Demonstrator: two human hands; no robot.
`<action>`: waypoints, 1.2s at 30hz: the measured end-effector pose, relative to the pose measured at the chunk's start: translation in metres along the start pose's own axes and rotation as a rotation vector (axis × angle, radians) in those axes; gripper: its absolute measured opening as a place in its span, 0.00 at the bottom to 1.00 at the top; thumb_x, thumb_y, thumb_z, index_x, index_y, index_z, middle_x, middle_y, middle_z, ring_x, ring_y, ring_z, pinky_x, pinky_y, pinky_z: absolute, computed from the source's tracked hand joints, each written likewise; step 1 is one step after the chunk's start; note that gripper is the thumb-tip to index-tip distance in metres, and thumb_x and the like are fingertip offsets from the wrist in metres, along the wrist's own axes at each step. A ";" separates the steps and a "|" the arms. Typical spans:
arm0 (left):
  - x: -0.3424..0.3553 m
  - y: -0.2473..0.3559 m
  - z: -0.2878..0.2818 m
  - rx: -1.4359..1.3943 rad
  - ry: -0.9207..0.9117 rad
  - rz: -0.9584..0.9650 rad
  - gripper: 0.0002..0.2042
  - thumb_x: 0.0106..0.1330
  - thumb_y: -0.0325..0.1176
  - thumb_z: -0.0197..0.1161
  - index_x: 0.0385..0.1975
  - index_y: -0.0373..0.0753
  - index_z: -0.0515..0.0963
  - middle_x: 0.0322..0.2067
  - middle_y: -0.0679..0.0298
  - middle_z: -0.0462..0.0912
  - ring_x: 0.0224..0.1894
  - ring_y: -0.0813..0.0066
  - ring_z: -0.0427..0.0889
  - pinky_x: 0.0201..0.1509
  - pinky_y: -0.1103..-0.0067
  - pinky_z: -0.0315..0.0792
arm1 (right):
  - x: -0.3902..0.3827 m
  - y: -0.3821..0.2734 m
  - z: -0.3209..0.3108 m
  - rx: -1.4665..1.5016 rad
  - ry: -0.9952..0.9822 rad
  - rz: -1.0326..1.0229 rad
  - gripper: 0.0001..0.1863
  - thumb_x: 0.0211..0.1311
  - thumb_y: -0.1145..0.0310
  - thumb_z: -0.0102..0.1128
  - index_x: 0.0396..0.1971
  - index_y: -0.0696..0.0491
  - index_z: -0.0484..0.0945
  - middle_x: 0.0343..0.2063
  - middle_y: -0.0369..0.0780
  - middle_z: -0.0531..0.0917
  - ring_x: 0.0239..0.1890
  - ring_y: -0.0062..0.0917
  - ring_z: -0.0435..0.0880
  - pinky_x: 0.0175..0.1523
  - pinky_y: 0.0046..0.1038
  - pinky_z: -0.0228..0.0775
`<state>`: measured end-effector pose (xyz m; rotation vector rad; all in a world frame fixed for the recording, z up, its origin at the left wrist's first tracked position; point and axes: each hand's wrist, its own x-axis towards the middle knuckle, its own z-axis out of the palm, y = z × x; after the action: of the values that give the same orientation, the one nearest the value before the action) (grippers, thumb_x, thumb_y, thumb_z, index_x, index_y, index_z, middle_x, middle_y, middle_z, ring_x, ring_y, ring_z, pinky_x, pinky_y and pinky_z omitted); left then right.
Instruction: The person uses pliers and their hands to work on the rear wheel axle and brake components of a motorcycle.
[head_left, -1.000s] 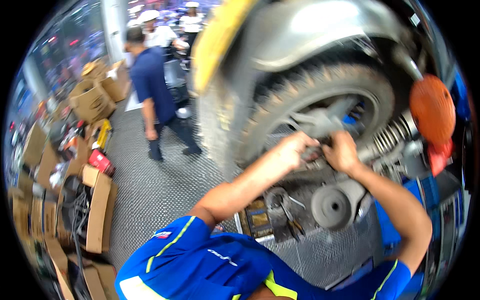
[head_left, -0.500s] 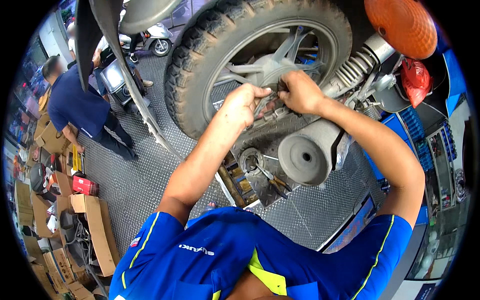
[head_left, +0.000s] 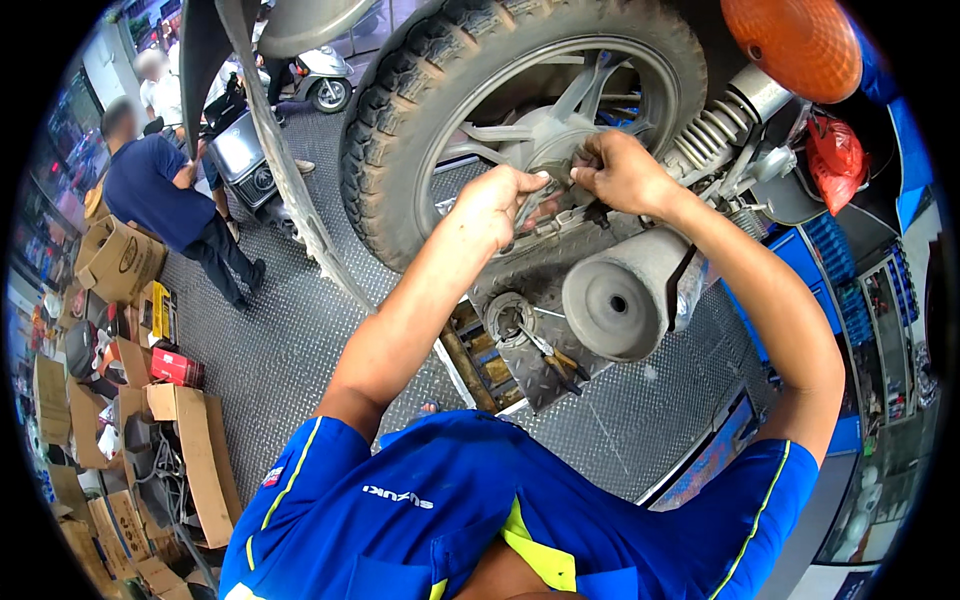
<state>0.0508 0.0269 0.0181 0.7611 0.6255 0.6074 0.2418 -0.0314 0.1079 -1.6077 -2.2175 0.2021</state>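
My left hand is closed on a small metal part just below the hub of a muddy rear wheel. My right hand is beside it, fingers curled and pinched at the hub's lower right; whatever they hold is hidden. A coil-spring shock runs right of the wheel. Below the hands sit a round dusty exhaust can, a metal ring part and yellow-handled pliers on a metal plate.
A person in a dark shirt stands left, near other people and scooters. Cardboard boxes line the left side. An orange lamp, a red bag and blue cabinets are at right. The patterned metal floor surrounds the stand.
The view has steadied and turned since a second ago. Over the last half second my right hand shifted slightly right. The person in the dark shirt has straightened somewhat, raising a hand.
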 end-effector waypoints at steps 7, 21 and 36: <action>-0.010 -0.020 -0.019 0.066 0.089 0.222 0.16 0.72 0.29 0.63 0.56 0.30 0.76 0.46 0.55 0.87 0.48 0.62 0.87 0.47 0.71 0.76 | 0.001 -0.016 -0.013 0.580 -0.233 0.439 0.07 0.70 0.69 0.66 0.35 0.57 0.82 0.25 0.33 0.81 0.23 0.15 0.77 0.24 0.20 0.71; -0.053 -0.011 0.005 1.192 0.247 1.339 0.17 0.61 0.32 0.72 0.47 0.31 0.79 0.40 0.46 0.82 0.46 0.44 0.82 0.50 0.59 0.77 | 0.001 -0.019 -0.015 0.586 -0.285 0.386 0.11 0.65 0.70 0.71 0.27 0.54 0.78 0.19 0.35 0.78 0.16 0.18 0.73 0.20 0.23 0.62; -0.039 -0.001 0.026 0.831 0.028 1.252 0.06 0.57 0.22 0.73 0.34 0.30 0.85 0.28 0.52 0.87 0.31 0.62 0.87 0.37 0.69 0.77 | -0.012 -0.012 -0.032 1.008 -0.357 0.439 0.10 0.62 0.68 0.75 0.29 0.59 0.84 0.22 0.38 0.84 0.17 0.17 0.77 0.21 0.20 0.68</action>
<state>0.0432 -0.0119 0.0434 1.9646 0.3449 1.5291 0.2469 -0.0504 0.1385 -1.4386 -1.4486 1.5352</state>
